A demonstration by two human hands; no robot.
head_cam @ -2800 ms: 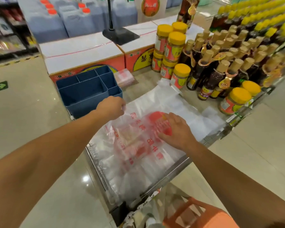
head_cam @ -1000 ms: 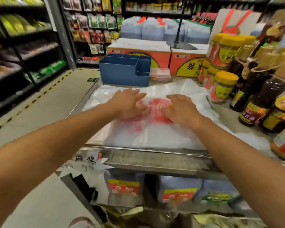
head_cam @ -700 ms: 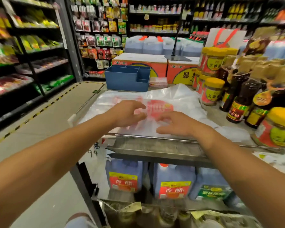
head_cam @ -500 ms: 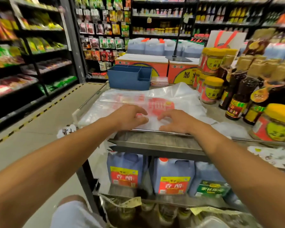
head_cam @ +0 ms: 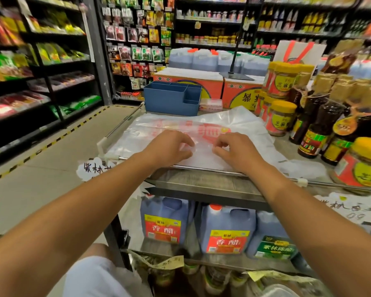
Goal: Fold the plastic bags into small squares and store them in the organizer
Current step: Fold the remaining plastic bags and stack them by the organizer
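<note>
Lying flat on the metal shelf top (head_cam: 201,181), the translucent plastic bag with red print (head_cam: 234,125) reaches the front rail, where both hands rest on its near edge. The left hand (head_cam: 169,147) and right hand (head_cam: 236,151) sit just apart, fingers curled down onto the film; each appears to pinch the bag's near edge, though the fingertips are partly hidden under the knuckles.

Head view, edges and room: the bag's far edge ends just short of the blue plastic compartmented organizer (head_cam: 172,98), which stands at the shelf's back left. Bare floor (head_cam: 41,168) opens to the left of the shelf. To the right, goods crowd close to the bag's edge.

Counts: one bag, one organizer, two hands. Three yellow-lidded jars (head_cam: 282,116) stand stacked and grouped right of the bag, with another jar (head_cam: 364,166) cut off at the right border. Three blue vinegar jugs (head_cam: 227,228) sit on the lower shelf.

Limits: the dark sauce bottles (head_cam: 317,129) are blurred; their number cannot be told. The organizer's interior is hidden.
</note>
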